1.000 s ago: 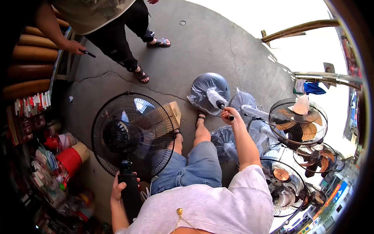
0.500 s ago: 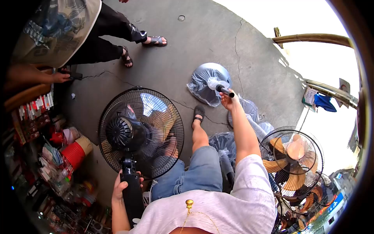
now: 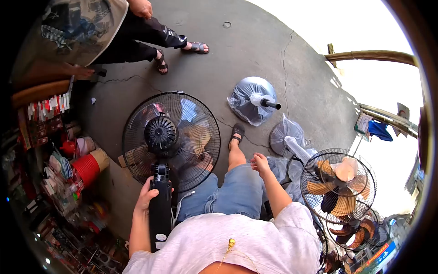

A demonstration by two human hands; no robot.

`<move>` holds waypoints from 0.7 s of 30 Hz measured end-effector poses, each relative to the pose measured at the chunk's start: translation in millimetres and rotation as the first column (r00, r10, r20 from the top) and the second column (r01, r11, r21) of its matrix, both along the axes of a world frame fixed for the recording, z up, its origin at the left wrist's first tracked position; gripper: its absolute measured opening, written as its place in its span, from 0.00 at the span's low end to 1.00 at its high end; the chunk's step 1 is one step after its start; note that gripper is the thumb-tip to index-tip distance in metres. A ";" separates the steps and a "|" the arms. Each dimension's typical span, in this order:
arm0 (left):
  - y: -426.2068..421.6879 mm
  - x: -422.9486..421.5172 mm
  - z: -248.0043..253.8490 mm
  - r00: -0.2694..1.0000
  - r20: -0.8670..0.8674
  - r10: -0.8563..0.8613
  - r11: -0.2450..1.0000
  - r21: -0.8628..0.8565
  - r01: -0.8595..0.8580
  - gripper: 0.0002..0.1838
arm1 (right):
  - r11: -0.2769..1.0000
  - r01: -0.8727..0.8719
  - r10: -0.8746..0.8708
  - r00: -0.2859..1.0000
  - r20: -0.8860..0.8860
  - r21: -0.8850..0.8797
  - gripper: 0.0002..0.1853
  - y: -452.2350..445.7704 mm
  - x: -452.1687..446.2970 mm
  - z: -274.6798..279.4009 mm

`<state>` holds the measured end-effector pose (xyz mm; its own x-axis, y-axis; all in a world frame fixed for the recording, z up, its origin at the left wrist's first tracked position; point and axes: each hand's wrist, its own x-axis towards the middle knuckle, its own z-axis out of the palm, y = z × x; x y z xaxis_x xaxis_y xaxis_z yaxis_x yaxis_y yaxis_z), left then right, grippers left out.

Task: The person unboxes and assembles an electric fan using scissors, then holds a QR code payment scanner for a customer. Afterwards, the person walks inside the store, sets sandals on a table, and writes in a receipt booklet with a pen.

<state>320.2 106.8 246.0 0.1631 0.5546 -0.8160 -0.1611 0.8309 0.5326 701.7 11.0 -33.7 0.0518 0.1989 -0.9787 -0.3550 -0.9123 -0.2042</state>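
My left hand (image 3: 148,194) is wrapped round the black control box of a fan (image 3: 160,214). The fan's round wire cage (image 3: 200,105), with its black motor housing facing up, is tilted in front of my legs. My right hand (image 3: 260,163) is in the air by my right knee, holding nothing, fingers loosely bent and apart. Beyond it on the floor stands a round fan base (image 3: 248,89), partly wrapped in clear plastic, with a short black pole (image 3: 272,105) sticking out. A second plastic-wrapped base (image 3: 285,132) lies nearer my right side.
More fans (image 3: 340,182) with brown blades stand at my right. Shelves with small goods and a red roll (image 3: 86,168) line the left. Another person in sandals (image 3: 198,47) stands at upper left. A cracked grey floor (image 3: 182,68) spreads ahead.
My right hand has let go of the base's black pole and drawn back toward my knee. My left hand still grips the fan, which appears slightly farther right and more turned.
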 end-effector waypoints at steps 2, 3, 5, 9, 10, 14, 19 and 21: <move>-11.1 -19.7 0.0 1.000 0.013 -0.006 1.000 0.029 0.006 0.32 | 0.985 -0.107 0.105 0.994 0.019 0.133 0.21 24.3 -18.3 21.6; -16.8 -30.5 1.6 1.000 0.005 0.005 0.999 0.044 -0.005 0.32 | 0.979 -0.138 0.138 0.990 0.016 0.148 0.21 34.9 -32.7 34.4; -42.9 -71.7 -11.6 1.000 -0.021 0.013 0.995 0.098 -0.011 0.32 | 0.929 -0.208 0.227 0.974 -0.025 0.306 0.21 53.7 -71.5 61.3; -94.8 -138.7 -17.1 0.995 -0.093 0.025 0.975 0.221 -0.004 0.35 | 0.840 -0.287 0.359 0.930 -0.076 0.461 0.24 63.2 -154.2 95.6; -102.4 -150.3 -14.8 0.994 -0.107 0.009 0.963 0.269 0.020 0.36 | 0.827 -0.308 0.377 0.924 -0.058 0.471 0.24 62.8 -169.9 96.7; -155.1 -201.7 -0.9 0.992 -0.087 0.092 0.967 0.245 -0.069 0.36 | 0.822 -0.433 0.426 0.898 0.105 0.370 0.37 70.4 -187.3 101.2; -212.3 -234.9 22.8 0.963 -0.051 0.263 0.930 0.280 -0.239 0.32 | 0.754 -0.655 0.600 0.718 0.353 0.050 0.43 102.7 -102.6 64.4; -232.7 -241.0 31.5 0.941 -0.030 0.338 0.914 0.249 -0.321 0.32 | 0.691 -0.721 0.661 0.605 0.444 -0.046 0.41 118.6 -83.6 59.8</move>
